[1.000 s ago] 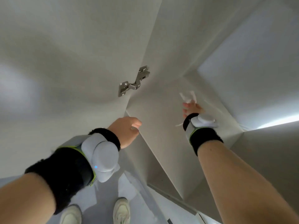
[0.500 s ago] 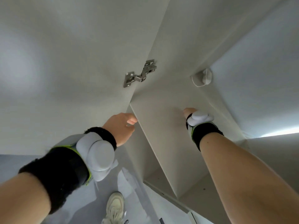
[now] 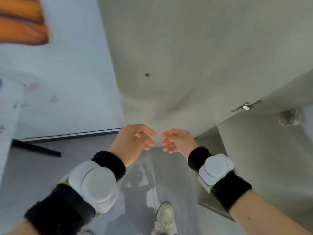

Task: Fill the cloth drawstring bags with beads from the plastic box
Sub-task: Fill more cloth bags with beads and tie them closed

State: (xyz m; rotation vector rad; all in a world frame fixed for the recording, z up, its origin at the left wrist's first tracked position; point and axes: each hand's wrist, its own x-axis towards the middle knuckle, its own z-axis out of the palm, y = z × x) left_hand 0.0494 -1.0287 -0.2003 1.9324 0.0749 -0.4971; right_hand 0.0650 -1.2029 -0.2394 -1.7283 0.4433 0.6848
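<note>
A small pale cloth bag (image 3: 290, 117) lies on the cabinet shelf at the far right, blurred. My left hand (image 3: 133, 141) and my right hand (image 3: 176, 141) hang side by side in mid-air in front of the open cabinet door, fingers loosely spread, fingertips nearly meeting. Neither hand holds anything. Both are well left of and below the bag. No plastic box or beads are in view.
The pale grey cabinet door (image 3: 186, 56) stands open ahead, a metal hinge (image 3: 245, 106) at its right. The cabinet's side panel (image 3: 254, 167) runs down the right. Grey floor and my shoe (image 3: 165, 216) are below. A white board on a dark foot (image 3: 36, 147) stands left.
Both hands have come away from the cabinet and drawn together in the air. The right hand let go of the bag, which stays on the shelf. The view has swung left.
</note>
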